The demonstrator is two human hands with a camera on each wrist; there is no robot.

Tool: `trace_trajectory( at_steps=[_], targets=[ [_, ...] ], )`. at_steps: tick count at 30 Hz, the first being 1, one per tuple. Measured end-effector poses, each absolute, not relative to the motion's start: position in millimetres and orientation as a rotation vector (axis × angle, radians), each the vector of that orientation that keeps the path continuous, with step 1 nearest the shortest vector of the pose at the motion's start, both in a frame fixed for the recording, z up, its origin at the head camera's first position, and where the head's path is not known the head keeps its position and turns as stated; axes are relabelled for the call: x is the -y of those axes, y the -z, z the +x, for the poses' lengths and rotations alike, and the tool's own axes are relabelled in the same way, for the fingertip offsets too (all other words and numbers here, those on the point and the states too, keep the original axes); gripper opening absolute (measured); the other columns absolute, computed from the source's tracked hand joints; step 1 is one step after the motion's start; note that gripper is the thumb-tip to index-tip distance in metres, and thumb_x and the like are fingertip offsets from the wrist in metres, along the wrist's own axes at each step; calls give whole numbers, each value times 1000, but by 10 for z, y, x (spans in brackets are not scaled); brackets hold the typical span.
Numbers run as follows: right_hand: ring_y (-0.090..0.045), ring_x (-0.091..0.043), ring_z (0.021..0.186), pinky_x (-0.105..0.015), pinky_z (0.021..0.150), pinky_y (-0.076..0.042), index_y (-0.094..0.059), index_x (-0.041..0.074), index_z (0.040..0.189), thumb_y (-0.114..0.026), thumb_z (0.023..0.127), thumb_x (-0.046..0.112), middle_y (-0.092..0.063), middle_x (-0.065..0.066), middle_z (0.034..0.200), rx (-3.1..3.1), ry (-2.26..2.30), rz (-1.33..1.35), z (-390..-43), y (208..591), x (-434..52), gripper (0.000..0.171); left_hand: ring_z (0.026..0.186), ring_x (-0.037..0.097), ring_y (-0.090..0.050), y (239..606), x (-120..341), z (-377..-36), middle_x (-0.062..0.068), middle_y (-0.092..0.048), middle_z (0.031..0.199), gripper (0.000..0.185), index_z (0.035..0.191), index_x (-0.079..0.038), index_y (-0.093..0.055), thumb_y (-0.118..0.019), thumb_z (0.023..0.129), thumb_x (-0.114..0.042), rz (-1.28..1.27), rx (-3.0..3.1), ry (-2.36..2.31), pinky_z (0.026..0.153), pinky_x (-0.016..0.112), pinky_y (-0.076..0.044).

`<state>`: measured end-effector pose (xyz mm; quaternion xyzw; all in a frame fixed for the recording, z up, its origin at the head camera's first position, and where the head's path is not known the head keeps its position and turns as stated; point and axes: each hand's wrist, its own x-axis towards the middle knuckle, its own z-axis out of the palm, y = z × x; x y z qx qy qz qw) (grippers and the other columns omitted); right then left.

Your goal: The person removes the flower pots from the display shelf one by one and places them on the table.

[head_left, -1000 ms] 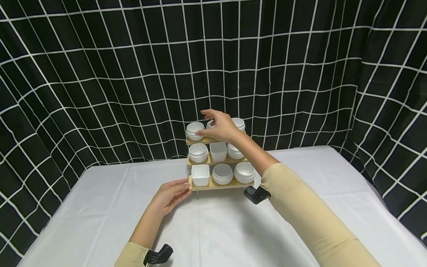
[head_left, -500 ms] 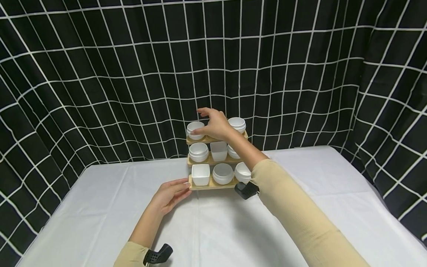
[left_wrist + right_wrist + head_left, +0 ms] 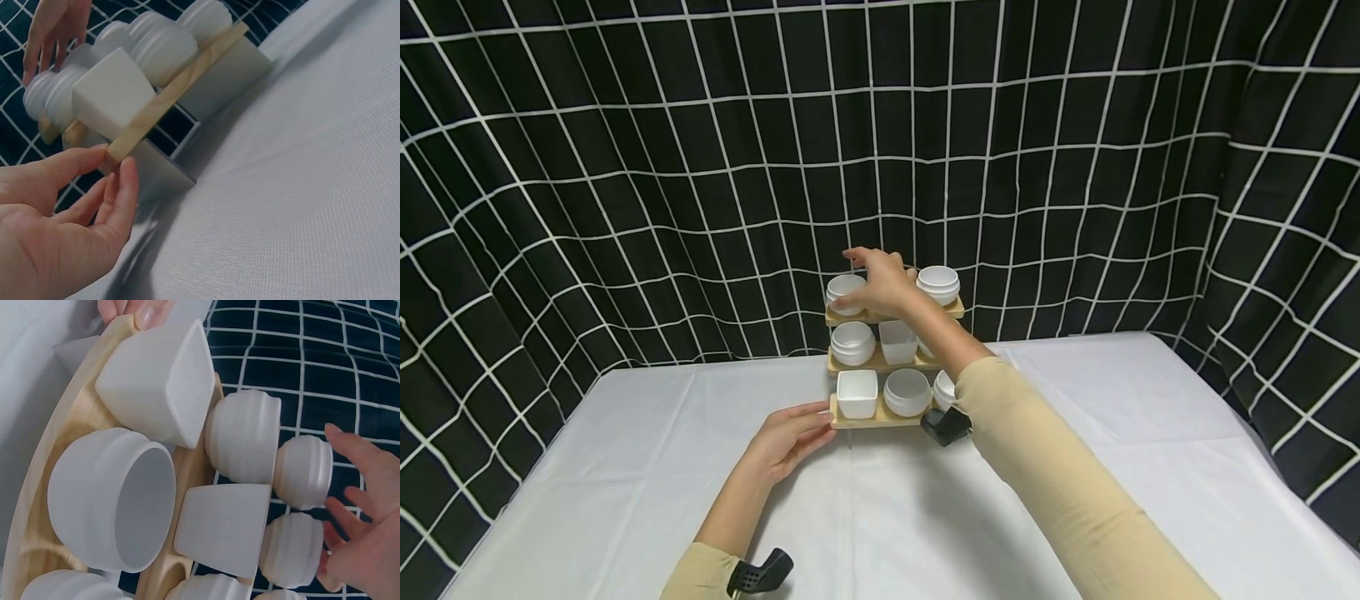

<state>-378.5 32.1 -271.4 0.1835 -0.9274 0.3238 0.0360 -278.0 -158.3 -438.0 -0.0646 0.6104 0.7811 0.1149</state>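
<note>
Wooden rack (image 3: 880,422): stood on white cloth (image 3: 625,483), pinched by left hand (image 3: 786,440). Right hand (image 3: 883,282): fingers were apart at top-left pot (image 3: 844,288), contact unclear. Top middle pot (image 3: 290,550): was hidden in head view.

Black curtain (image 3: 1045,125) with white grid lines hangs behind right hand (image 3: 883,283), folds bending lines. Similar gridded fabric walls off both sides, well apart from hands. Counter (image 3: 1105,367) beneath left hand (image 3: 786,442) draped in white cloth (image 3: 625,475), fine weave, faint creases. Soft shadow (image 3: 970,517) on cloth, to right of left hand.
</note>
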Motion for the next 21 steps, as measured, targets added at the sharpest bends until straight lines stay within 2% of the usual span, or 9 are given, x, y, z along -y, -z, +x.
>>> trace_trajectory(
  at_steps=[11,17,21],
  targets=[
    [-45,-36,141,-62,116,-33,-49,15,157,-85,88,29,-58,-10,152,2909,-839,582,-3795,2743,-258,79,88,10,-73,4389,1583,-2776,12,-73,104,44,143,18,-52,-61,101,6,-164,-1794,-2287,87,21,-65],
    [-48,-31,142,-60,117,-33,-53,15,154,-86,87,27,-59,-9,152,2923,-843,567,-3815,2738,-249,76,90,10,-73,4401,1592,-2774,13,-72,108,45,144,18,-50,-61,102,6,-141,-1797,-2283,89,21,-65],
    [-50,-31,142,-63,121,-29,-57,15,151,-86,86,25,-60,-10,151,2929,-845,572,-3824,2716,-266,72,91,10,-73,4398,1586,-2776,14,-72,109,44,143,17,-51,-61,102,6,-161,-1792,-2286,89,21,-65]
  ],
)
